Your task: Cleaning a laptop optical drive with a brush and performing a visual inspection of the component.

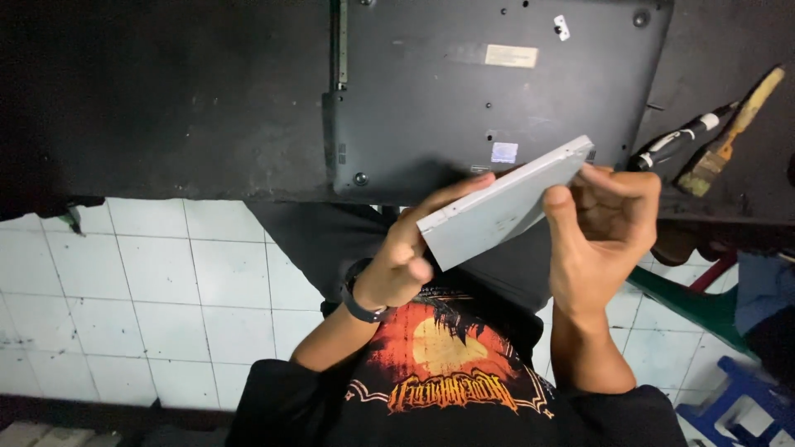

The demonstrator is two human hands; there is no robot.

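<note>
Both hands on a flat grey drive module [505,203], held tilted just below the upturned black laptop [497,91] on the dark tabletop [166,99]. Left hand [406,257] clamps its lower end, right hand [600,223] pinches the upper end. Paintbrush [729,136] and screwdriver [679,142] lie right of the laptop.

Black short-sleeved T-shirt [451,389] with an orange-and-red print on the chest — a pale round disc above jagged orange lettering. Bare forearms. A dark wristband [362,308] — watch or strap — circles the left wrist.
</note>
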